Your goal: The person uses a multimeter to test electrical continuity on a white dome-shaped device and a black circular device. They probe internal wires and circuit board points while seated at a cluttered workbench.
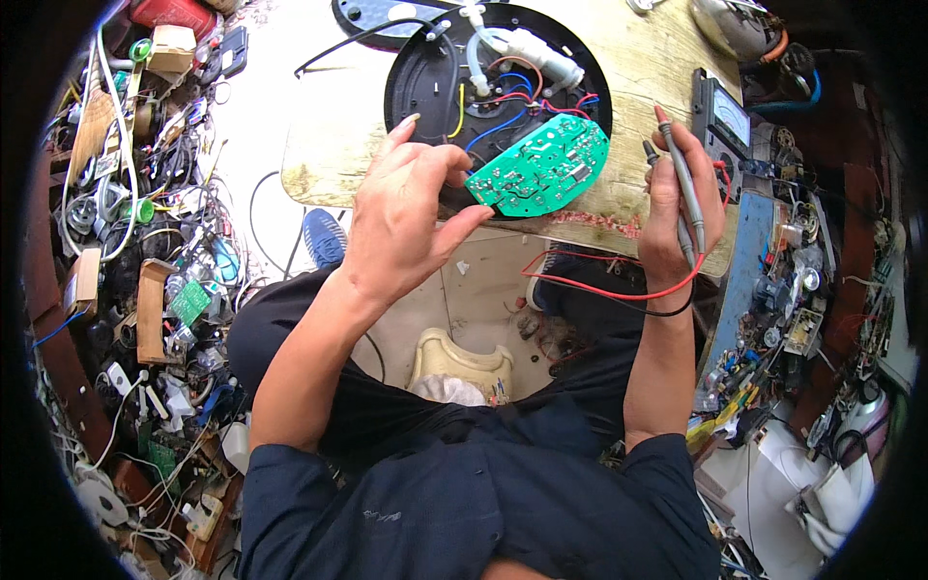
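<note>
A green circuit board (541, 169) lies over the near right part of a round black plastic housing (411, 82), coloured wires running from it inside. My left hand (406, 203) is at the board's left edge, thumb at its lower corner and a curled finger at the upper one; another finger points away over the housing. Two multimeter probes (688, 188), one red-tipped and one black, are held together in my right hand (672, 203), just right of the board, their tips apart from it. Their red and black leads loop below the hand. A white pump-like cylinder (541, 58) with clear tubing sits in the housing.
The worn wooden table (329, 135) carries an analog multimeter (725, 116) at its right edge and a dark panel (382, 19) at the back. Heaped parts and cables (184, 290) crowd the left; more clutter lies right. A cream plastic stool (462, 360) stands between my legs.
</note>
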